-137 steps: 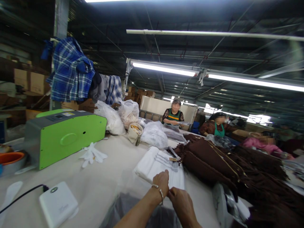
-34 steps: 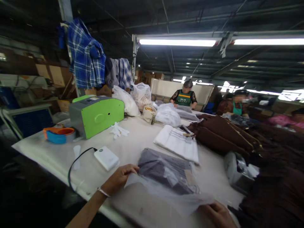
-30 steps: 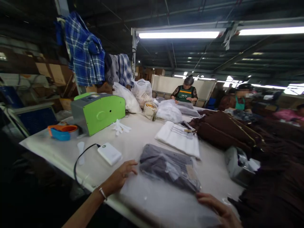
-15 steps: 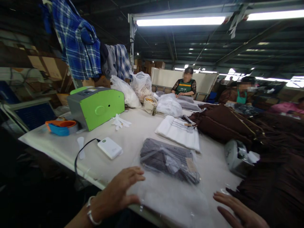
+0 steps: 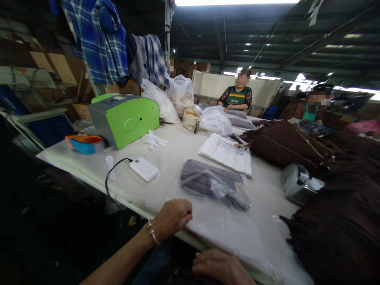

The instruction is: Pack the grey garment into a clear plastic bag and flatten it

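Observation:
A folded dark grey garment (image 5: 213, 183) lies on the table inside a clear plastic bag (image 5: 219, 227), whose loose end spreads toward the near edge. My left hand (image 5: 175, 215), with a silver bracelet at the wrist, is curled closed at the bag's near left side; whether it pinches the film is hidden. Lower down, in front of the table edge, my right hand (image 5: 219, 265) has its fingers bent and together, and anything in them is out of sight.
A green and grey machine (image 5: 130, 122), a tape dispenser (image 5: 84, 144) and a white power bank (image 5: 144, 169) with a cable stand on the left. Behind the garment lies a stack of white bags (image 5: 227, 154). Dark brown fabric (image 5: 332, 221) and a grey device (image 5: 297, 184) fill the right. Two people are beyond.
My left hand has moved right and its spread fingers have closed. My right hand has come left and down from the bag's right side to the table's front edge. The view has tilted down.

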`<state>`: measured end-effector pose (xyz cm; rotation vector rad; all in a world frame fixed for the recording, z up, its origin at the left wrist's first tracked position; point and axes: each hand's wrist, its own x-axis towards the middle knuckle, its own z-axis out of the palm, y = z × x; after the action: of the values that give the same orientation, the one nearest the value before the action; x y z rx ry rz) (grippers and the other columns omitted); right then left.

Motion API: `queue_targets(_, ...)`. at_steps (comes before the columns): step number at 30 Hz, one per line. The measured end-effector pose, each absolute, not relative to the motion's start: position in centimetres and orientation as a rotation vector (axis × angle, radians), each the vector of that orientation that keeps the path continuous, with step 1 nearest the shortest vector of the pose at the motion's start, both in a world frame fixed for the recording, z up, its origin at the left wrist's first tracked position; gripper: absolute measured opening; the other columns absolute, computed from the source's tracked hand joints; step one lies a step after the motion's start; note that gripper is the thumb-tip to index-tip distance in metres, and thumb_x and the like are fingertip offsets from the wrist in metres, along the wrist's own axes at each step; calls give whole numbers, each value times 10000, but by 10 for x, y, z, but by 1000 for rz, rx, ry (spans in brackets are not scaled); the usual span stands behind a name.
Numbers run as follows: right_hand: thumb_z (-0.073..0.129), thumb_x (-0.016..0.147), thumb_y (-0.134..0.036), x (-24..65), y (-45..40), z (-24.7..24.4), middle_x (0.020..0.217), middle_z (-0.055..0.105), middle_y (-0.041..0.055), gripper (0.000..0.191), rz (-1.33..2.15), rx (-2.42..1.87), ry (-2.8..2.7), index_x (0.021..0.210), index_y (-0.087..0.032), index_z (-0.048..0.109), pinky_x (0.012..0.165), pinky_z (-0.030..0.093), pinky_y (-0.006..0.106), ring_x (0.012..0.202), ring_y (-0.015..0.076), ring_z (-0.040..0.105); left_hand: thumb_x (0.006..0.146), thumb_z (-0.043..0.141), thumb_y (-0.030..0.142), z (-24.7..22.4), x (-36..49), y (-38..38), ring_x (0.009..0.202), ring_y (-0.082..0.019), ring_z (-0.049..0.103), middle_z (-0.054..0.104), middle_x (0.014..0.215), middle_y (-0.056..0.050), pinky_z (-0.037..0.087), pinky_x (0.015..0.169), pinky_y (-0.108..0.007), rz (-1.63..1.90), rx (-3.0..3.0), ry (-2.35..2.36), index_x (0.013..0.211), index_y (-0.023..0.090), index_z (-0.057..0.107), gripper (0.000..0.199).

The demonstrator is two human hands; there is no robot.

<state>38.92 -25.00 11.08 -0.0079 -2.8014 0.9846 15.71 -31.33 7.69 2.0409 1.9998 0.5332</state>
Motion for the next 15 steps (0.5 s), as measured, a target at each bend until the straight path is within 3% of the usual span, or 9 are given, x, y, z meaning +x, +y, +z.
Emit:
queue_targets(4,607,852,-253,391,-257,70,1247,648,96,387,416,-453,-2729,1238,-227,587,973,515,340,1169,225,590,803,711,318,75,157,-318,991,-215,559,633,1062,-10,398,834,-332,506,2175,1969,1034,237,580,277)
queue_targets(6,639,826,-263,407,-246,48,1282,623,103,454,229,-637,-2697,1272,-227,560,979,516,393,1197,256,566,787,729,322,69,153,-319,990,-216,554,635,1044,-7,397,825,-331,453,2207,1943,986,239,605,248)
queue_targets(10,621,835,-253,426,-226,30,1213,660,80,362,206,-799,-2726,1196,-240,610,941,536,356,1115,233,617,819,698,305,64,145,-314,904,-180,569,645,880,19,395,790,-290,481,2159,1936,785,222,632,111)
queue_targets(15,623,844,-329,410,-227,54,1180,665,76,384,281,-936,-2761,1214,-234,586,893,535,344,1074,231,622,918,554,272,75,146,-312,814,-158,584,639,879,7,403,720,-274,557,2118,2029,893,200,588,84)
